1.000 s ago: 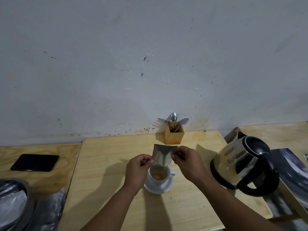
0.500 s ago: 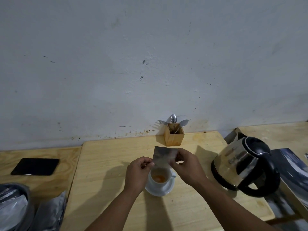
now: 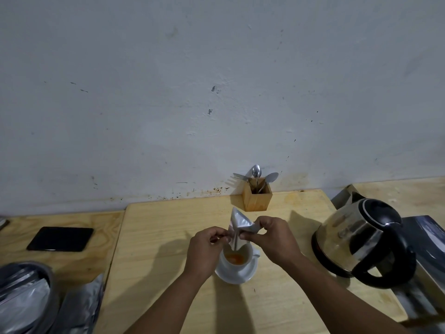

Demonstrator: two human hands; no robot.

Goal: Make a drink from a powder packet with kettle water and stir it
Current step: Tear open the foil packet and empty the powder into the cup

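A silver powder packet (image 3: pixel 239 227) is folded and tilted mouth-down over a white cup (image 3: pixel 237 260) on a white saucer (image 3: pixel 237 276). Orange powder lies in the bottom of the cup. My left hand (image 3: pixel 204 251) pinches the packet's lower left edge. My right hand (image 3: pixel 272 237) grips its right side, and both hands hover just above the cup. A steel kettle (image 3: pixel 358 242) with a black lid and handle stands to the right on the wooden table (image 3: pixel 163 237). Spoons and a fork stick out of a wooden holder (image 3: pixel 256 196) by the wall.
A black phone (image 3: pixel 60 238) lies flat on the left table. A grey bin (image 3: pixel 21 300) with silver bags sits at the bottom left. A dark book or board (image 3: pixel 428 239) lies behind the kettle at the right edge.
The packet was held flat and spread between both hands; now it is folded and tipped with its point down into the cup. My hands have come closer together.
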